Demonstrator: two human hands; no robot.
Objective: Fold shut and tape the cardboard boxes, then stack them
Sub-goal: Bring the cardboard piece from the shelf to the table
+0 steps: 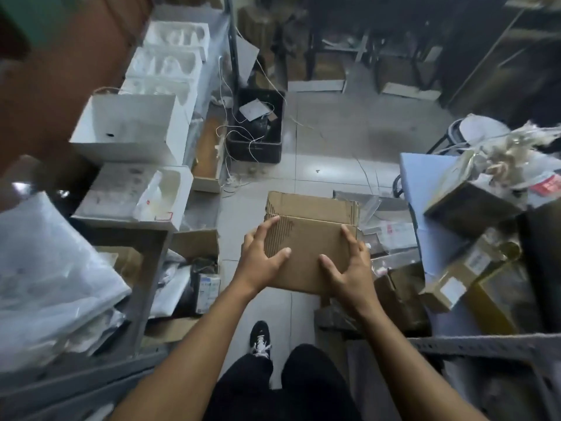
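A person stands on a tiled floor (334,141) and holds one cardboard box (309,238) in the air just below the middle of the view, above the feet and free of any surface. The left hand (261,256) sits at the box's 8 o'clock corner, its fingers curled round the left edge and its thumb laid flat across the near flap; the right hand (349,268) mirrors it at 4 o'clock, fingers wrapped over the right edge and thumb pressing on the same flap. So both grips are closed round the box, which lies between them, with its far flap sticking out toward 12 o'clock, unheld. The box looks light and probably empty, since it is carried with spread fingers, though this is a guess. The board is stiff across the panels but weak at the creases, and the top layer is torn away near the left fingers, baring the ribs, so it may buckle or tear further there. The sound side walls below the flaps seem the best place to hold while the flaps are pressed down. No tape roll is plainly seen. A black crate (258,129) stands on the floor at 12 o'clock, well apart.
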